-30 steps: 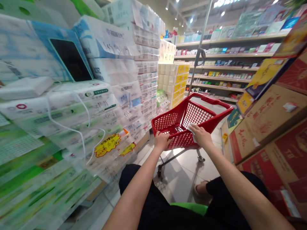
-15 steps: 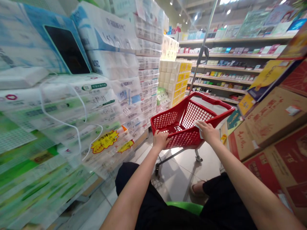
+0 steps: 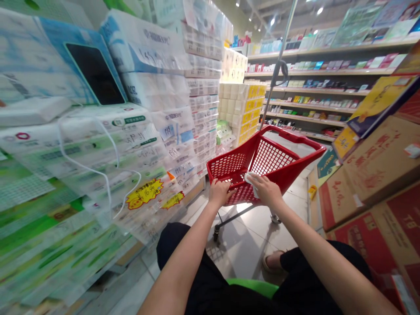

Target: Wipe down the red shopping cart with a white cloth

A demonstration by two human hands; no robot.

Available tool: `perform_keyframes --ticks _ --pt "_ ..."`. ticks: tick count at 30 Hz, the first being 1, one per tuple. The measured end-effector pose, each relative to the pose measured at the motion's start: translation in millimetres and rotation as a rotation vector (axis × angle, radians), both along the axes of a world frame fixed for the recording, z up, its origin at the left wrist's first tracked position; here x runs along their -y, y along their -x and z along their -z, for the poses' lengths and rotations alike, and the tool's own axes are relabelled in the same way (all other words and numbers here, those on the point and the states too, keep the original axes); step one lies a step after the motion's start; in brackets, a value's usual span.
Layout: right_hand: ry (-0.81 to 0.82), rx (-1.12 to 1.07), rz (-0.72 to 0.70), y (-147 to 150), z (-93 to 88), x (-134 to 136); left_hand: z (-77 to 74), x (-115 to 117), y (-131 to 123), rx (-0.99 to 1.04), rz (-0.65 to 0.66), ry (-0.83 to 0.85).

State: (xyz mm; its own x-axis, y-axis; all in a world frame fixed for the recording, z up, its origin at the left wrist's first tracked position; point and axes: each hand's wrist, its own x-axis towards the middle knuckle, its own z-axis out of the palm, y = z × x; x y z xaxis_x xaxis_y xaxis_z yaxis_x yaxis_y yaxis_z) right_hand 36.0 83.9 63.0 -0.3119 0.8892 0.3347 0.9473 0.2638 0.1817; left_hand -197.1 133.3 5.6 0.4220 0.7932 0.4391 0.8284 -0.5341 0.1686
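Note:
A red shopping cart [image 3: 272,153] with a perforated basket stands in front of me. My left hand [image 3: 219,192] grips the basket's near left corner, its fingers over the rim. On the near side's top rim, to the right of that, my right hand [image 3: 266,189] presses a white cloth [image 3: 251,177], which hangs partly down the outside of the basket. The fingers of my right hand lie closed over the cloth.
Stacked tissue packs [image 3: 157,87] line the left, with a phone [image 3: 95,72] and white cable on them. Cardboard boxes [image 3: 380,157] rise at the right. Stocked shelves [image 3: 315,72] stand behind the cart, near a metal pole [image 3: 282,39]. A green seat [image 3: 254,286] shows under me.
My right hand has slid left along the basket's rim with the white cloth, closer to my left hand. My left hand stays at the corner. The view has shifted slightly.

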Motion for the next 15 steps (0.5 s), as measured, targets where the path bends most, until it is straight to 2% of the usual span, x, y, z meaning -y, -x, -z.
perform_keyframes --ticks 3,5,8,12,15 --pt "-0.082 -0.082 0.165 -49.0 -7.2 -5.4 0.7 0.2 -1.7 0.006 0.0 -0.002" --pt "-0.116 -0.118 0.218 -59.2 -6.6 -7.4 0.7 1.2 -4.5 0.008 -0.007 -0.006" --pt "-0.093 -0.134 0.172 -30.1 5.2 -4.7 0.0 4.2 -9.7 0.011 -0.022 -0.005" --pt "-0.042 -0.119 -0.044 37.8 26.5 7.1 -1.8 9.0 -14.0 -0.004 -0.035 0.003" --pt "-0.04 -0.089 -0.142 51.0 30.3 11.9 -2.6 11.4 -14.4 -0.025 -0.037 0.005"
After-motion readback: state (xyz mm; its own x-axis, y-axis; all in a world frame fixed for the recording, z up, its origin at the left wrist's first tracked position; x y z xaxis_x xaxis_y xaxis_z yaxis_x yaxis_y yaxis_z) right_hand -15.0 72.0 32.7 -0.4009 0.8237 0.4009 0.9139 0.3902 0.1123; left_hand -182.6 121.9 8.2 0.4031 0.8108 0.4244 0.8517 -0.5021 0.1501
